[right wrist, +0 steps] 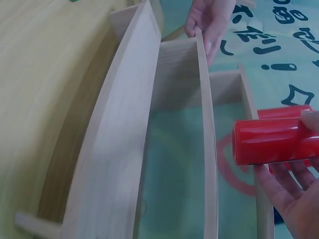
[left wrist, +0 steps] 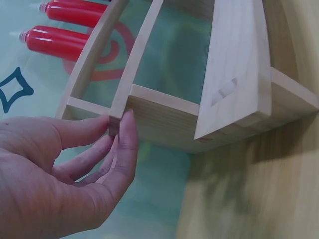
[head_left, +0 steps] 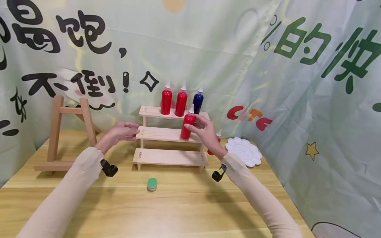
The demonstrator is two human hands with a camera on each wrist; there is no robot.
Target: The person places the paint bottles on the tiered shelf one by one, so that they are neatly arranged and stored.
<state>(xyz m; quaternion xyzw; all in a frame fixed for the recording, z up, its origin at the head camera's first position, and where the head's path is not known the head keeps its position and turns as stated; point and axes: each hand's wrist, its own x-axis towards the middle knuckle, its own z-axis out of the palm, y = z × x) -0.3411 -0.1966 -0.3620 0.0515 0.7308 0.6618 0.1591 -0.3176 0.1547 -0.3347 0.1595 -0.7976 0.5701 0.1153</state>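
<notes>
Right hand (head_left: 206, 129) round red bottle (head_left: 187, 121), nozzle (head_left: 191, 109) up, long axis near vertical; left hand (head_left: 120, 131) in pinch on wooden rack (head_left: 160, 133).

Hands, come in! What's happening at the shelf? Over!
Left hand pinches end of wooden shelf's middle board. Right hand grips red bottle, roughly upright, above that board. Nothing seen blocking it.

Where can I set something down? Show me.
Free: the bottom shelf, end to end; middle shelf between left hand and held red bottle; tabletop right of the green-lidded jar. Crowded: top shelf around its two red bottles and blue bottle.
</notes>
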